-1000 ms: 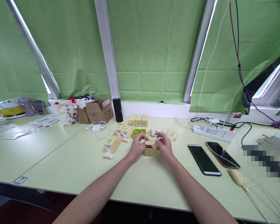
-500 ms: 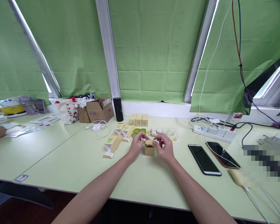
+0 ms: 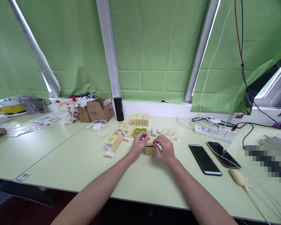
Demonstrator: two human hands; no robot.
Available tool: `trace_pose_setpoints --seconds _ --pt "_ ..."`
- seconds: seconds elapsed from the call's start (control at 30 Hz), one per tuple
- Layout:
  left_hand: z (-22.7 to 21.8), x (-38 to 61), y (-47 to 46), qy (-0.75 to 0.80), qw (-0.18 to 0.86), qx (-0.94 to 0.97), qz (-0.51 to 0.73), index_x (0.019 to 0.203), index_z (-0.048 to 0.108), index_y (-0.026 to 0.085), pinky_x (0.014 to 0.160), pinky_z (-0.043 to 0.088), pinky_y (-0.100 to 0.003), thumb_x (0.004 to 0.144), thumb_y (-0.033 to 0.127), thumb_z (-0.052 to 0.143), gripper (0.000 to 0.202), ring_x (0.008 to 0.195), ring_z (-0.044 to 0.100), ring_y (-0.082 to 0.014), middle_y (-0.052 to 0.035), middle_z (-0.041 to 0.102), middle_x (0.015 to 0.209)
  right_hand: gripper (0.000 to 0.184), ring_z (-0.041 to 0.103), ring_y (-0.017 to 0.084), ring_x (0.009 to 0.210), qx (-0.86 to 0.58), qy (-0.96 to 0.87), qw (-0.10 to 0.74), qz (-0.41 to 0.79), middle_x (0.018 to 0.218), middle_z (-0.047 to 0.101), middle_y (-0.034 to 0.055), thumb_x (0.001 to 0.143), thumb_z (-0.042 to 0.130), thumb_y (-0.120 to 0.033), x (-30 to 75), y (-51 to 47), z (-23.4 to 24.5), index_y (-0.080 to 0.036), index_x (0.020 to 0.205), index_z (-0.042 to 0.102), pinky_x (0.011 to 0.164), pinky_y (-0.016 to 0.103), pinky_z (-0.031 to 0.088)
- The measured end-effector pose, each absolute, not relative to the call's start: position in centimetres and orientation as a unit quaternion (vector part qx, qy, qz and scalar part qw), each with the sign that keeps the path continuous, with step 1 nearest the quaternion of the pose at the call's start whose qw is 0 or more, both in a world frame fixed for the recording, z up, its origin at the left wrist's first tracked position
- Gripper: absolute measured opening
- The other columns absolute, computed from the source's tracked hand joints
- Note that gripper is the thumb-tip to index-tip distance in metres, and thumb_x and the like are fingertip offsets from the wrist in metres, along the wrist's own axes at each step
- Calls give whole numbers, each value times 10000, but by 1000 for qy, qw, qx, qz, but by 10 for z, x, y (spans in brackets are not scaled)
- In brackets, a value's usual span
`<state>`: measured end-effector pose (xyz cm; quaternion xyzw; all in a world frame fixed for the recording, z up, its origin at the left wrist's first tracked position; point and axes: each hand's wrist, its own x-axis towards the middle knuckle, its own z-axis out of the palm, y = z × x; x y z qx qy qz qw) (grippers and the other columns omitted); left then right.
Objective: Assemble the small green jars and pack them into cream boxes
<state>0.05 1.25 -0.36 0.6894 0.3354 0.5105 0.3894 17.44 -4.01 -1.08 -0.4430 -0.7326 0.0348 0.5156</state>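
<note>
Two bare hands, the left hand (image 3: 138, 146) and the right hand (image 3: 165, 148), curl part-open on either side of a small brown cardboard box (image 3: 150, 151) on the pale green table (image 3: 135, 181), fingertips by its lid at nine and three o'clock, though whether either pinches it cannot be told. Between eleven and twelve o'clock from it stand three tan cardboard boxes with green squares (image 3: 140, 118), and nearer, at eleven, sits a bright green compartmented tray (image 3: 140, 131). Unfolded tan cartons (image 3: 117, 142) lie toward ten, a clear plastic tray (image 3: 172, 131) at two, and a black rectangular phone (image 3: 205, 159) just past three.
</note>
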Motion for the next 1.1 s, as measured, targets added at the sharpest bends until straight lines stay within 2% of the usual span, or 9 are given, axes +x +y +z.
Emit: trace_pose_setpoints --seconds 0.13,0.57,0.83,1.1 --pt "-4 0 14 335 364 706 507 880 621 210 814 463 -345 921 468 620 261 865 605 -220 -47 665 875 96 594 246 820 -438 -741 509 27 840 645 66 854 594 -183 175 -39 -14 -266 836 640 710 368 457" --pt "-7 -2 12 350 312 735 490 911 627 218 896 437 -381 851 274 632 82 992 613 -252 -54 681 961 112 570 245 797 -417 -756 504 28 797 612 51 830 601 -164 176 -38 -18 -268 788 600 701 360 423" --pt "-5 -1 9 351 303 741 487 919 622 220 928 434 -393 829 231 628 91 1015 613 -256 -52 675 970 112 566 233 784 -413 -766 492 29 779 603 43 836 606 -180 177 -37 -19 -262 769 572 682 350 414" --pt "-3 -1 7 354 295 750 474 946 602 223 973 448 -404 820 220 621 128 1042 614 -253 -48 666 1000 132 537 184 729 -358 -784 505 -43 763 589 17 805 590 -106 178 -36 -20 -230 796 543 639 305 388"
